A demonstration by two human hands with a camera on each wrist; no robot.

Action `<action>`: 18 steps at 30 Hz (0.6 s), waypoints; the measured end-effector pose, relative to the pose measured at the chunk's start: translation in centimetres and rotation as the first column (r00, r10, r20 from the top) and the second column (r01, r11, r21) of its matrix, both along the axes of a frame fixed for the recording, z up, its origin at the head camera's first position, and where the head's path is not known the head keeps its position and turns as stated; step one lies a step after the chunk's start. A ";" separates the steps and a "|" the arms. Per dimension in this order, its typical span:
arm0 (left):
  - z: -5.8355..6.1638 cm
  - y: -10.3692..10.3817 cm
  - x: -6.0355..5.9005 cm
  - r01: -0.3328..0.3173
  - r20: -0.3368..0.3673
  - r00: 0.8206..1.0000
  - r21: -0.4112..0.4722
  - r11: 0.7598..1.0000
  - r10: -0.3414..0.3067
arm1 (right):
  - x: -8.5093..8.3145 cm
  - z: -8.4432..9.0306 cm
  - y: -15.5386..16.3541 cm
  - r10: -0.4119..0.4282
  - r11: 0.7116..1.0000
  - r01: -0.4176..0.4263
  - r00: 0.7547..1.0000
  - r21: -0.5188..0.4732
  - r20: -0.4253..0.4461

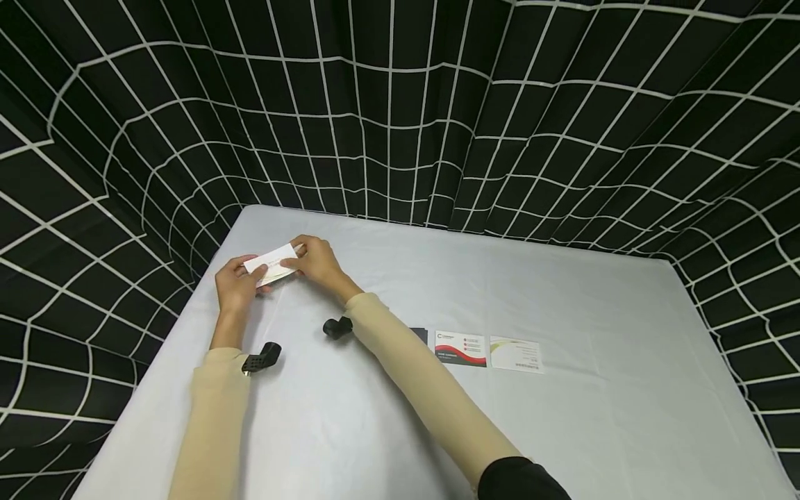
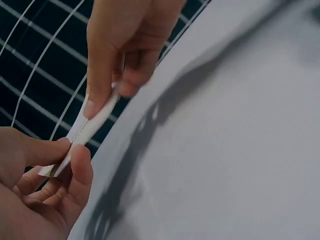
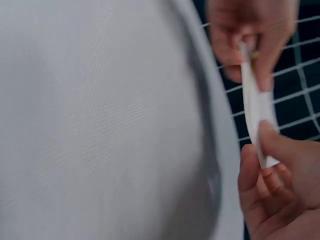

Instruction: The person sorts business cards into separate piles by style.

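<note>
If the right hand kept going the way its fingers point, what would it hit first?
Likely the left hand: the right hand points left along the white card both pinch, though depth is uncertain.

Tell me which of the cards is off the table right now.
The white card, pinched between the left hand and right hand. The red-striped card and pale card lie flat on the table.

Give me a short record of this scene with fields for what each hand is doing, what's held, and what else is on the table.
left hand: pinches one end of the white card
right hand: pinches the other end
white card: held above the table's far left corner, between both hands
table: grey surface
red and white card: lies flat on the table
pale card: lies flat, right of it
backdrop: black cloth with white grid
</note>
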State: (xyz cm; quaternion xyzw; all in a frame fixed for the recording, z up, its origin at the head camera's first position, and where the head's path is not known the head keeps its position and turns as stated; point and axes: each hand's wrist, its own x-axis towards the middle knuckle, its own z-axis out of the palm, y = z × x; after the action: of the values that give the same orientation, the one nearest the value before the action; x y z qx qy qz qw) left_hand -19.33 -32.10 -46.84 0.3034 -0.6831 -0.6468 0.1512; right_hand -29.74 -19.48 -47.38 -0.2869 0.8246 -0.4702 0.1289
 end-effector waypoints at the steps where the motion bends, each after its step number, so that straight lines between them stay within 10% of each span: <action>1: 0.0 0.6 -0.1 0.016 -0.011 1.000 0.021 1.000 -0.016 | 0.1 0.1 0.8 -0.021 0.999 0.022 0.999 -0.024 0.049; 18: 0.1 13.0 -2.4 0.339 0.018 0.941 -0.078 0.938 -0.339 | 1.9 0.7 16.2 -0.278 0.942 0.302 0.946 -0.148 0.165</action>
State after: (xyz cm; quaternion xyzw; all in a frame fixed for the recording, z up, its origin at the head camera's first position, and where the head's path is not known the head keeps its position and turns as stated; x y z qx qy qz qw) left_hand -21.78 -19.11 -46.75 0.1766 -0.7507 -0.6348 0.0480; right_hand -27.85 -3.27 -46.64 -0.1381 0.8032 -0.5723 0.0911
